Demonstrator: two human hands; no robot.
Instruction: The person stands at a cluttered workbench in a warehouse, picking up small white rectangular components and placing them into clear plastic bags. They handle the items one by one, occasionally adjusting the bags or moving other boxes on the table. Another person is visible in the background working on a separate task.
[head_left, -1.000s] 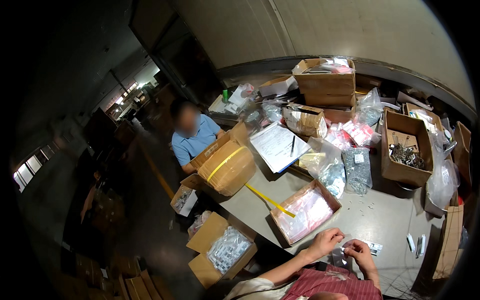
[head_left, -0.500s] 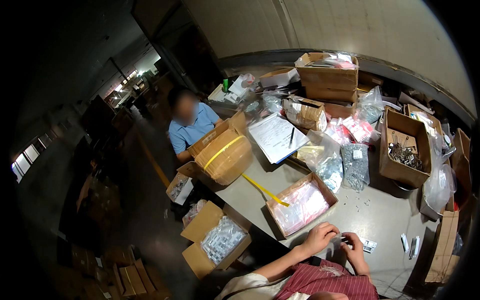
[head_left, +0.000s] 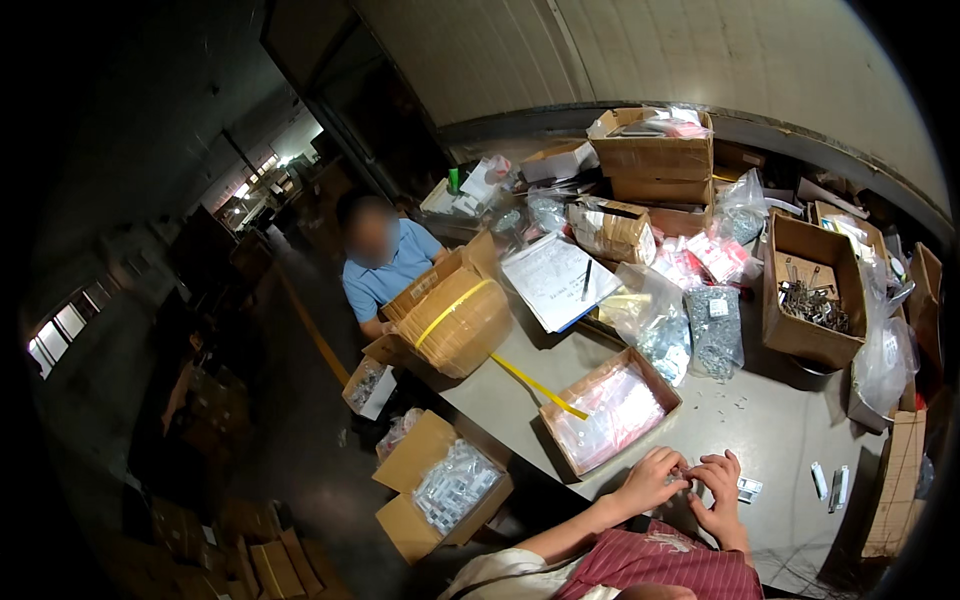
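My left hand (head_left: pixel 652 482) and my right hand (head_left: pixel 716 490) meet above the near edge of the table, fingertips pinched together. Something small sits between them, too small and covered to make out. Just beyond my right hand lies a small white and silver metal part (head_left: pixel 748 489), partly hidden by that hand. Farther right, two slim metal pieces (head_left: pixel 820 482) (head_left: pixel 838 489) rest on the tabletop. A shallow cardboard box (head_left: pixel 557 441) holding clear plastic bags (head_left: pixel 622 408) stands just past my left hand.
A deep carton (head_left: pixel 812 345) holds metal parts; a bag of small hardware (head_left: pixel 715 335) lies left of it. Papers with a pen (head_left: pixel 560 280) lie farther back. Below the table's left edge is an open carton (head_left: pixel 410 525) of bagged parts. A person in blue (head_left: pixel 405 255) is behind a strapped carton (head_left: pixel 465 335).
My hands have come closer together, and their fingertips now meet. The whole view has shifted slightly. The parts on the table look unmoved.
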